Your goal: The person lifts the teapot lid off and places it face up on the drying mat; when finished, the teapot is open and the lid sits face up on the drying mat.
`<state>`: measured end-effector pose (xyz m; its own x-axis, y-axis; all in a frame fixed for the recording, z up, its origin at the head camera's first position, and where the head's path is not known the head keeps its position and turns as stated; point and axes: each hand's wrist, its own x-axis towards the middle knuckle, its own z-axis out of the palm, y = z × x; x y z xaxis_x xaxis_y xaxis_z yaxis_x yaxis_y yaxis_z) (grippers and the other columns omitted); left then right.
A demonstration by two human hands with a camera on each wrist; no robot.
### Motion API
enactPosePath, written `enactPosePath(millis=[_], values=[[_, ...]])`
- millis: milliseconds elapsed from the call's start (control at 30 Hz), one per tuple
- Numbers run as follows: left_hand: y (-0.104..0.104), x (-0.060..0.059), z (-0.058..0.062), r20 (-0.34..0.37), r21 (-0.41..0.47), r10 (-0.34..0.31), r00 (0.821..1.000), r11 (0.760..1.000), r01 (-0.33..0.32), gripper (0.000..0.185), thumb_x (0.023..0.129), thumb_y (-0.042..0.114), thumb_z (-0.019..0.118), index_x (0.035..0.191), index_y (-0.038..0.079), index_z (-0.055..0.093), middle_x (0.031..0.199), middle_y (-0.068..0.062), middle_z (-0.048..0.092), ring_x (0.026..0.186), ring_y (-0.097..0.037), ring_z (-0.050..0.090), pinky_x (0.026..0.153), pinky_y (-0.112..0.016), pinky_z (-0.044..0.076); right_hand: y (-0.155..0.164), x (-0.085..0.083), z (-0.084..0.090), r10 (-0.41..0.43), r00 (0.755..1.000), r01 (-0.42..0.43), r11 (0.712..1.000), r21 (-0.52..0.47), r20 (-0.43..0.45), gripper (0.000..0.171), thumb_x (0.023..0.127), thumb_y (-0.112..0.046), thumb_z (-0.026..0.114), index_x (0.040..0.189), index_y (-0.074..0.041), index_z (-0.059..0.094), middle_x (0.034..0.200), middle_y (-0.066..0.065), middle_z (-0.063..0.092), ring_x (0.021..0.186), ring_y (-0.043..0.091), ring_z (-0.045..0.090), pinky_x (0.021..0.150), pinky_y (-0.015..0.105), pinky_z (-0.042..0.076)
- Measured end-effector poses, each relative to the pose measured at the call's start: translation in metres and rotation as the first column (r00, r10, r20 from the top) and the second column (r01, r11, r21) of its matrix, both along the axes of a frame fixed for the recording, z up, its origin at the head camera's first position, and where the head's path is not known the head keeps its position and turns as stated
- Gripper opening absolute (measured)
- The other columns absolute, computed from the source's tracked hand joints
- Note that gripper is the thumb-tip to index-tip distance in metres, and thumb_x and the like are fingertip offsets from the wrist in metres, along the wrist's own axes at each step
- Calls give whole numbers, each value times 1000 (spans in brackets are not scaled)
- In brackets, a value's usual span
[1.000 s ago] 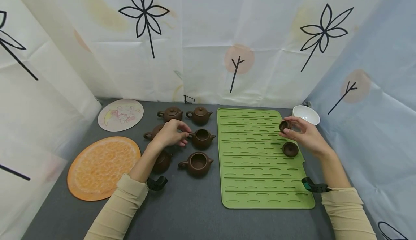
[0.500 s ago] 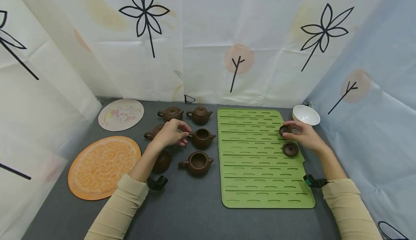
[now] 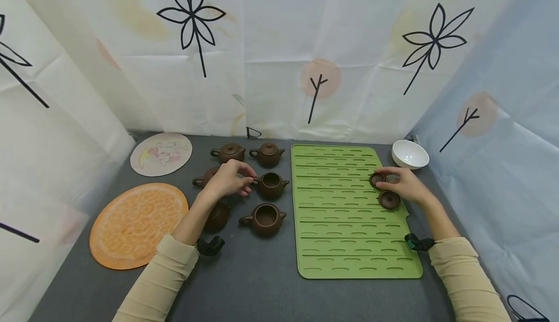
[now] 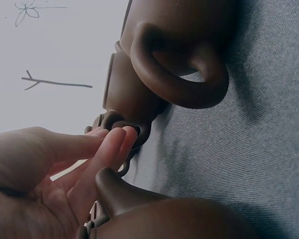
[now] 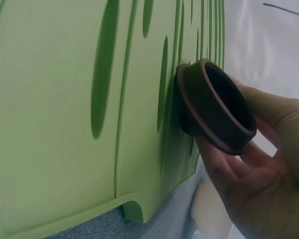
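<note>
On the near part of the grey cloth-covered table (image 3: 262,283) lies a ribbed green mat (image 3: 345,244) of soft rubbery look, with rows of slots. To its left sit an open brown clay teapot (image 3: 263,219), round and matte, and a flat orange disc (image 3: 135,222) with a pebbled print.

Farther in, the right hand (image 3: 403,186) pinches a small brown clay lid (image 3: 378,180), turned hollow side up, and holds it down on the mat; the right wrist view shows its knob against the green ribs and the fingers (image 5: 224,164) curled under its rim. A second lid (image 3: 389,199) lies upside down on the mat just beside it.

The left hand (image 3: 228,180) has its fingertips (image 4: 117,142) curled onto the loop handle of another open teapot (image 3: 271,185), steadying it.

Beyond stand two lidded teapots (image 3: 246,153), a pale round picture disc (image 3: 161,153) and a smooth white bowl (image 3: 409,154), before creased paper walls with drawn flowers.
</note>
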<state>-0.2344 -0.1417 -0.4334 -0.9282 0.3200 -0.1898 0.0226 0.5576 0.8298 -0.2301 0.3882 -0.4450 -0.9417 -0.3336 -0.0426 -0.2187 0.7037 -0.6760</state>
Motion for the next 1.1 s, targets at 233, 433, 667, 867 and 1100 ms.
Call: enactPosePath(millis=[233, 433, 667, 867, 1100], values=[[0, 0, 0, -3, 2, -7, 1000, 1000, 7, 17, 107, 3, 66, 120, 0, 77, 121, -25, 75, 77, -15, 79, 73, -38, 70, -6, 3, 7, -46, 999, 45, 997, 66, 14, 52, 107, -19, 71, 151, 5, 58, 149, 35, 58, 78, 13, 71, 59, 29, 52], [-2, -2, 1, 10, 22, -6, 1000, 1000, 5, 18, 107, 4, 67, 121, 0, 77, 121, -26, 75, 77, -15, 79, 72, -35, 70, -8, 9, 16, -79, 997, 78, 992, 102, 11, 54, 108, -21, 71, 154, 2, 56, 155, 35, 54, 119, 47, 73, 73, 30, 59], [-6, -3, 8, -3, 31, -13, 1000, 999, 14, 22, 107, 6, 68, 125, -5, 75, 118, -27, 75, 74, -14, 78, 73, -39, 70, -10, 14, 25, -101, 995, 99, 991, 89, 19, 56, 109, -24, 68, 155, 3, 54, 162, 38, 44, 137, 64, 55, 98, 66, 60], [-12, -7, 16, -14, 23, -41, 999, 999, 41, 24, 108, 8, 65, 127, -6, 73, 120, -28, 73, 75, -14, 78, 78, -45, 70, -19, 16, 35, -82, 993, 87, 994, 63, -85, 49, 108, -21, 70, 151, 0, 60, 159, 35, 52, 136, 63, 57, 104, 74, 54], [-16, -18, 28, -43, 3, -75, 996, 997, 76, 24, 109, 8, 65, 126, -8, 73, 118, -31, 73, 78, -14, 78, 80, -45, 70, -53, 12, 52, -45, 988, 44, 999, -9, -146, 45, 106, -18, 73, 147, -4, 65, 157, 30, 57, 135, 58, 62, 90, 50, 66]])
